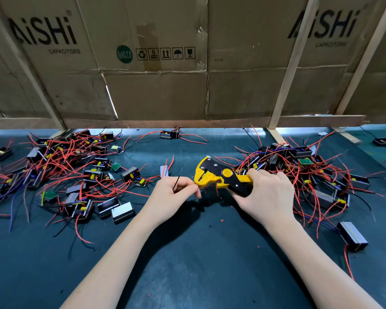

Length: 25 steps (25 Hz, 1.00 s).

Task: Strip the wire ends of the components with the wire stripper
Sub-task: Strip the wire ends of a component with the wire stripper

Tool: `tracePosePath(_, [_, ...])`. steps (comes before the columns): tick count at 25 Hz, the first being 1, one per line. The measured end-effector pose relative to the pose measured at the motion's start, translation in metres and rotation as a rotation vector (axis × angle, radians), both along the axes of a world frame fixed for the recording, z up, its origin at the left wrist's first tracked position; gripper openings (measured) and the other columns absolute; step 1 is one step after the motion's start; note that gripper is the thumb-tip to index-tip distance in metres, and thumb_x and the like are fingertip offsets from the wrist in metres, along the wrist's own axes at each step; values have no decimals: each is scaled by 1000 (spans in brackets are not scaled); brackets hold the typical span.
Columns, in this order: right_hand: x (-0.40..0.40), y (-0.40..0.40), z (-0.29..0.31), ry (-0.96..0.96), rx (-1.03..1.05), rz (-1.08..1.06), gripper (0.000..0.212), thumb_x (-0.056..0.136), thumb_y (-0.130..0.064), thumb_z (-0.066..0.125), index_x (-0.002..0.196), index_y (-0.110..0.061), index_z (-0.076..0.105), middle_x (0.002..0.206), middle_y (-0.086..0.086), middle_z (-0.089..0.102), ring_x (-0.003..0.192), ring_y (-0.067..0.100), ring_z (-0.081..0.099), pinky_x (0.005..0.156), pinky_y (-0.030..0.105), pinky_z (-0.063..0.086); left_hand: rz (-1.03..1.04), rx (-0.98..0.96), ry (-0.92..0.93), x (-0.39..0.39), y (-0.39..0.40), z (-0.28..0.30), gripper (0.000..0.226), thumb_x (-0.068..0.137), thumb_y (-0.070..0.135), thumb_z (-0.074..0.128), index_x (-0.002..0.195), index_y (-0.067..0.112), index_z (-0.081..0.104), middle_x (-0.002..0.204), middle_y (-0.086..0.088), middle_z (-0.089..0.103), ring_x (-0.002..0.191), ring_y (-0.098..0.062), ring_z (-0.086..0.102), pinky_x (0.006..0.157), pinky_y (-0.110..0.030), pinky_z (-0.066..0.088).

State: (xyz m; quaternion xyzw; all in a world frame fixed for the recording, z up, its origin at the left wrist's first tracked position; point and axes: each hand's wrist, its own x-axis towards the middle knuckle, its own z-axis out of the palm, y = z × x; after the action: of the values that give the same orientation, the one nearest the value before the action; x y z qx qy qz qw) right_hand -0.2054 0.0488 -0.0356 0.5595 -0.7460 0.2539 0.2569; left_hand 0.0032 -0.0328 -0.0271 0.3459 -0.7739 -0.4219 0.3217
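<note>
**Feeding a wire end into the stripper's mouth**

The right hand point(269, 192) wraps the yellow-and-black wire stripper point(221, 176) by its handles, fingers curled round them, with the tool's head pointing left over the middle of the dark counter point(187, 253). The left hand point(174, 195) pinches a thin black wire point(176, 183) between thumb and fingertips, just beside the tool's mouth. Whether the wire tip already sits inside the mouth is hard to tell, since the fingers cover that spot.

To do this step well, the person should probably hold the wire straight and square to the blades, slide in only a short end, and keep the pinch close to the tool so the wire does not buckle. A full, even squeeze would then pull the insulation off cleanly, and a half squeeze might nick the strands.

Piles of components with red wires lie to the left point(60, 166) and right point(299, 166). Red insulation scraps point(221, 219) dot the counter near the hands.
</note>
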Motion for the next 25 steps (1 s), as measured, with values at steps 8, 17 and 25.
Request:
tracePosePath(8, [-8, 2, 2, -117, 49, -78, 52, 67, -68, 72, 61, -18, 58, 59, 3, 62, 63, 33, 63, 54, 27, 28, -5, 20, -6, 1, 2, 2, 25, 89, 23, 59, 68, 15, 69, 44, 8, 29, 50, -12, 21, 48, -19, 20])
tracePosePath(17, [-26, 7, 1, -186, -39, -165, 51, 69, -63, 74, 70, -14, 58, 64, 5, 60, 61, 34, 60, 64, 37, 42, 51, 36, 128, 4, 3, 1, 22, 85, 24, 56, 71, 17, 71, 48, 8, 36, 46, -8, 31, 47, -15, 28])
tracePosePath(25, [-21, 1, 2, -135, -2, -76, 51, 69, -66, 71, 76, -18, 57, 72, -2, 62, 71, 29, 62, 69, 37, 36, 155, 121, 232, -1, -3, 4, 30, 76, 32, 55, 57, 11, 62, 46, 8, 31, 48, -11, 22, 50, -23, 21])
